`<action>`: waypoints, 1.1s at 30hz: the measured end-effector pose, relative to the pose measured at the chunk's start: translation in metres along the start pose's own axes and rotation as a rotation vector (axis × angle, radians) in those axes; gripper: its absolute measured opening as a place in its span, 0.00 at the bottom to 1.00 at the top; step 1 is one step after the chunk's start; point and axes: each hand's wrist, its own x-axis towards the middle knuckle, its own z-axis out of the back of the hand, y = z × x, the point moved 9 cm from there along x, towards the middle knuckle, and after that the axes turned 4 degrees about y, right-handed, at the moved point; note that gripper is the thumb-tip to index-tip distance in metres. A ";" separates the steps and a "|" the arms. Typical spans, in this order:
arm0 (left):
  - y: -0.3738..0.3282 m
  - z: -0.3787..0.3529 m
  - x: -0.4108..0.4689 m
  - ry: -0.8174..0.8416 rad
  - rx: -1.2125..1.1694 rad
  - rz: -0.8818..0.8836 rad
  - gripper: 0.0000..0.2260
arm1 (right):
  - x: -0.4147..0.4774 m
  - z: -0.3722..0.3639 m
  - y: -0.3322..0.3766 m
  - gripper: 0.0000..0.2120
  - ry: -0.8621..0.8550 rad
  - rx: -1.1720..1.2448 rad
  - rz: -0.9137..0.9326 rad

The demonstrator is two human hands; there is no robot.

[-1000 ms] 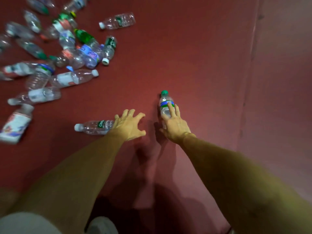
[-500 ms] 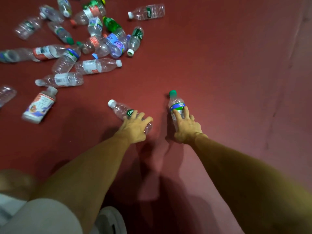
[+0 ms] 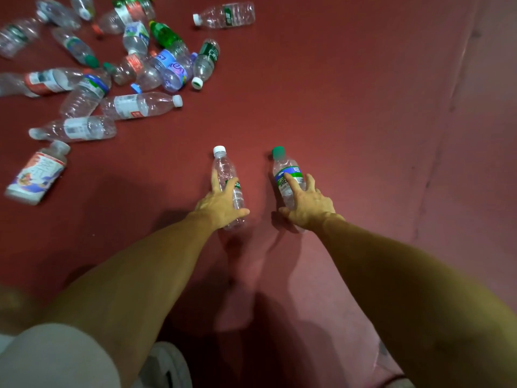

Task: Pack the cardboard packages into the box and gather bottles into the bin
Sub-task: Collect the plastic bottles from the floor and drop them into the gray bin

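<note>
Dark red floor (image 3: 335,93) fills the frame. At centre, the left hand (image 3: 221,204) curls round the white-capped bottle (image 3: 223,168), the right hand (image 3: 309,204) round the green-capped bottle (image 3: 285,170), seemingly to lift both together; other bottles (image 3: 140,106) lie scattered upper left.

Straight ahead of you, two bottles are lying side by side on the floor (image 3: 349,113), apart, caps pointing away. Your left hand (image 3: 221,204) is gripping the left bottle (image 3: 223,169); your right hand (image 3: 309,207) is gripping the right bottle (image 3: 285,170). The bottle heap (image 3: 170,68) is lying far left, well apart, with a lone bottle (image 3: 226,15) lying beyond it, rightward.
</note>
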 end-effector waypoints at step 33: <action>-0.101 0.391 -0.281 -0.132 -0.045 0.013 0.44 | -0.267 0.370 0.176 0.44 -0.052 -0.096 0.035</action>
